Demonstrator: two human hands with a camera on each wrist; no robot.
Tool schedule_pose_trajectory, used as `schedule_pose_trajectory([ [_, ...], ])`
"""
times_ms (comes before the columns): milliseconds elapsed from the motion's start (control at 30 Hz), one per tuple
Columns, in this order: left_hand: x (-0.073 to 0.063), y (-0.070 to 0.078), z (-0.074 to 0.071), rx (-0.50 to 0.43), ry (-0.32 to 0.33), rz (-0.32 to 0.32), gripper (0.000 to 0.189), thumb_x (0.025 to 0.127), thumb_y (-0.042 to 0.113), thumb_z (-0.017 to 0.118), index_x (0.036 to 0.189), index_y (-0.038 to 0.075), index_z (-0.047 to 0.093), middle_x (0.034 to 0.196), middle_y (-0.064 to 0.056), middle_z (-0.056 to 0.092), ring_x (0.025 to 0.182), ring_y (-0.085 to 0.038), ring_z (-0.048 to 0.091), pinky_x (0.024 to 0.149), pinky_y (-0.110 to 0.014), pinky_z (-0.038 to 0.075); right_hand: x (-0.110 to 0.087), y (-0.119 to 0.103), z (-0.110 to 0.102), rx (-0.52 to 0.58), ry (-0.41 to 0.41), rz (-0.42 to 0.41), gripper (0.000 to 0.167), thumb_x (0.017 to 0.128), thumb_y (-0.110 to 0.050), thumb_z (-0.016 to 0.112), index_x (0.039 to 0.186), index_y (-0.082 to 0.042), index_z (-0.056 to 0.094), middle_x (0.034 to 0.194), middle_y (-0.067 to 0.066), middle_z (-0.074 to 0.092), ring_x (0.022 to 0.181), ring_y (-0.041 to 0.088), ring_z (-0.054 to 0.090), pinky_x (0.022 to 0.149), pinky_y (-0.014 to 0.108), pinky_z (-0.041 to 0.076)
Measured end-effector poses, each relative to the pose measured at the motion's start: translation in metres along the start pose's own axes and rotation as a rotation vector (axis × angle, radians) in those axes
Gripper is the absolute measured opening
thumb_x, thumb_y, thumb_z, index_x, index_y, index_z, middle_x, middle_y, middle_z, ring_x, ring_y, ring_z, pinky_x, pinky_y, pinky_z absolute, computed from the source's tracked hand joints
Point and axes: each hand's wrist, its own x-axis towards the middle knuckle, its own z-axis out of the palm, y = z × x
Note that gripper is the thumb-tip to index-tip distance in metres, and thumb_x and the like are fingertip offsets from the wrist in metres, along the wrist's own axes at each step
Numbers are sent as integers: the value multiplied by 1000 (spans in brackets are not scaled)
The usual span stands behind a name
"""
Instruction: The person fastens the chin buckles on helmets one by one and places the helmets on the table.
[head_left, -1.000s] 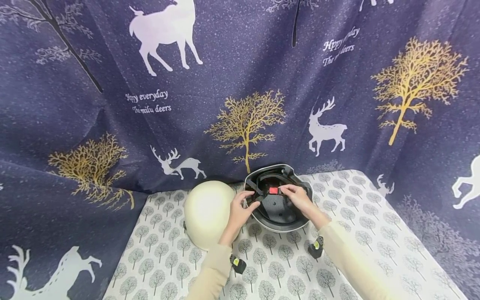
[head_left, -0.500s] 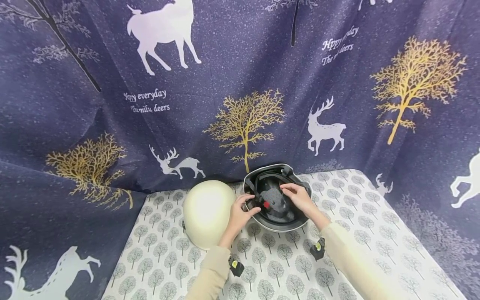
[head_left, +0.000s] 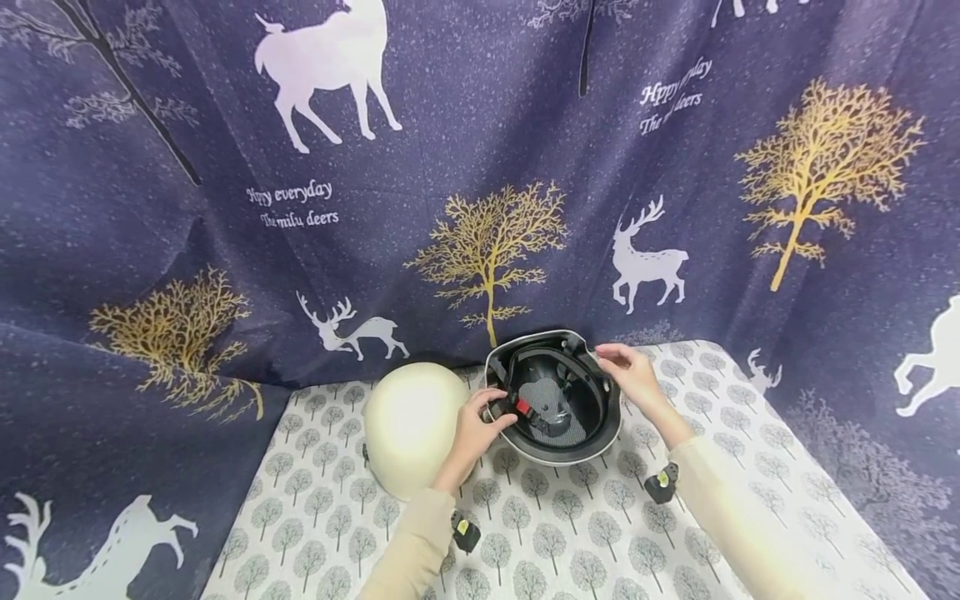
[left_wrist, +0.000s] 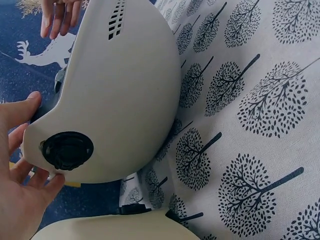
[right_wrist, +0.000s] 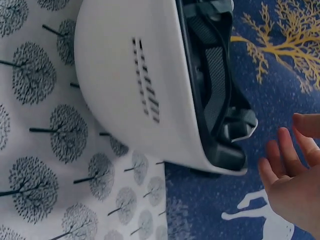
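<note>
A white helmet (head_left: 551, 458) lies upside down on the table, its black lining facing up. My left hand (head_left: 468, 433) grips its left rim, the thumb at the inner side and fingers against the outer shell, beside a black round disc (left_wrist: 67, 150). Close to that thumb, a dark chin strap with a red buckle (head_left: 522, 407) hangs inside the helmet. My right hand (head_left: 633, 379) hovers by the right rim, fingers loosely bent and holding nothing; the right wrist view shows a gap between it and the vented shell (right_wrist: 115, 75).
A cream helmet (head_left: 415, 429) rests dome up just left of the white one, under my left forearm. A dark blue curtain (head_left: 450, 125) with deer and trees hangs behind the tree-print tablecloth (head_left: 551, 542).
My right hand has left the red buckle and moved to the helmet's right rim. The buckle has dropped down and left toward my left hand, which has kept its grip.
</note>
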Motion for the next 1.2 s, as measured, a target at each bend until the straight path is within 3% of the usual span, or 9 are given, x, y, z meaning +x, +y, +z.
schedule_pose_trajectory([
  [100,-1,-1,0,-3,6,-16,39,78,7,80,115,2,69,126,-14,64,123,-29,57,108,-42,45,-2,7,-3,-50,12,-6,31,93,-8,61,121,7,63,122,29,64,102,16,66,95,26,52],
  [200,-3,-1,0,2,14,-24,38,79,7,79,115,3,69,127,-13,64,124,-29,56,107,-44,45,-5,17,-3,-73,4,-2,33,93,-6,62,122,8,61,127,29,60,120,40,57,106,47,46],
  [267,-5,0,1,4,21,-28,37,80,8,78,115,2,69,127,-13,63,123,-30,56,105,-46,45,-7,23,-4,-60,-16,9,35,92,-4,62,124,11,59,130,31,57,125,45,51,108,53,42],
  [533,-8,-1,0,7,51,-31,34,83,9,76,115,1,69,129,-18,60,122,-35,55,103,-51,46,-16,36,-4,-61,-56,117,40,94,-11,63,129,7,57,139,29,51,120,46,57,103,49,48],
  [767,-10,-6,0,-34,49,-67,36,86,16,75,118,3,67,139,-20,49,129,-38,49,107,-56,41,-20,38,-6,-44,-73,115,42,95,-15,62,131,7,55,139,29,51,122,46,56,105,48,47],
  [967,-13,-12,0,-11,31,-85,44,85,24,76,123,4,65,139,-23,50,122,-38,54,100,-53,47,-21,42,-8,-34,-83,124,44,96,-17,61,133,5,54,140,29,50,125,47,53,104,51,47],
  [1200,-13,-8,0,-86,-10,-104,56,84,19,77,133,2,56,145,-23,48,132,-41,49,107,-51,44,-19,46,-9,-17,-99,155,45,97,-21,60,135,3,53,141,29,50,129,46,50,104,50,47],
])
